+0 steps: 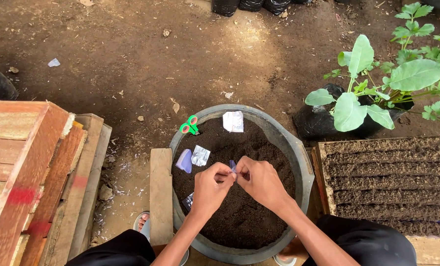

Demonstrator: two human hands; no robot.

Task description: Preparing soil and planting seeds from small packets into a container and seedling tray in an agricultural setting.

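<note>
While both hands (237,180) are pinching what looks like a packet (232,166) over the tub (299,152), a slip is risking spilling its contents into soil (249,216).

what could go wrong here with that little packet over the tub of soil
Both hands, left hand and right hand, pinch a small purple packet above the soil; whatever is inside might spill and vanish into the dark soil. The green scissors perch on the tub rim and could get knocked off.

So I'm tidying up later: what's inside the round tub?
The tub holds dark soil, three packets and green scissors at its rim. Hands cover some soil.
</note>
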